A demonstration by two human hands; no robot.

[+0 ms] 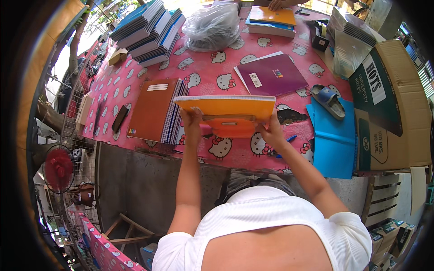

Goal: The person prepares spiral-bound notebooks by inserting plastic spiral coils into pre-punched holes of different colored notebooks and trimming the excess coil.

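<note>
Both my hands grip a yellow-orange notebook (pixel 226 107) at its two ends, held tilted up over the table, with white page edges along its top. My left hand (pixel 191 118) is closed on its left end, and my right hand (pixel 271 131) closes on the right end. Just below the notebook shows a flat, bright orange piece with a slot (pixel 229 127); I cannot tell whether it is joined to it. A stack of brown notebooks (pixel 153 110) lies beside my left hand. A blue pen (pixel 289 139) rests near my right wrist.
A purple notebook (pixel 273 74) lies beyond my hands. Blue covers (pixel 334 149) with a sandal (pixel 328 101) on top are at right, by a cardboard box (pixel 413 99). Notebook stacks (pixel 149 34) and a plastic bag (pixel 211 28) stand behind. Another person's hand (pixel 279 4) touches a far stack.
</note>
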